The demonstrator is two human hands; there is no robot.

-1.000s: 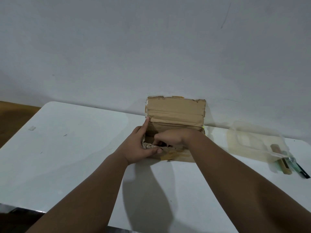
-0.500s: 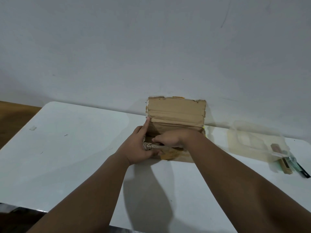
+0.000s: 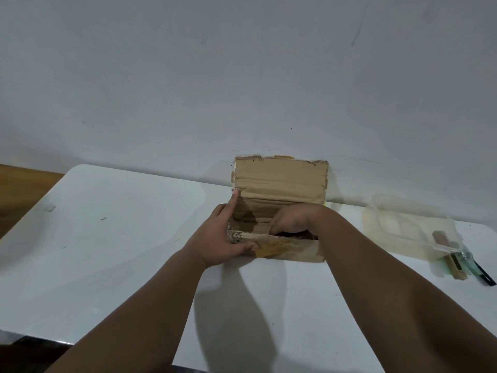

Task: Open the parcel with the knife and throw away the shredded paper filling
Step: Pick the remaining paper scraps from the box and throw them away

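Observation:
The brown cardboard parcel (image 3: 294,250) stands open on the white table (image 3: 107,251), its lid flap (image 3: 279,179) upright against the wall. My left hand (image 3: 217,238) grips the parcel's left end, thumb across the front wall and index finger straight up along the left edge. Crumpled pale paper filling (image 3: 238,235) shows at the front left corner. My right hand (image 3: 293,220) reaches down into the parcel. Its fingertips are hidden inside, so I cannot tell what they hold. The green knife (image 3: 470,263) with a black tip lies far right on the table.
A clear plastic container (image 3: 403,224) sits to the right of the parcel, with a small wooden piece (image 3: 457,267) beside the knife. The wall is directly behind the parcel. A wooden floor (image 3: 24,184) shows past the table's left edge.
My right hand has shifted a little to the right inside the parcel. My left hand keeps the same grip on the left end.

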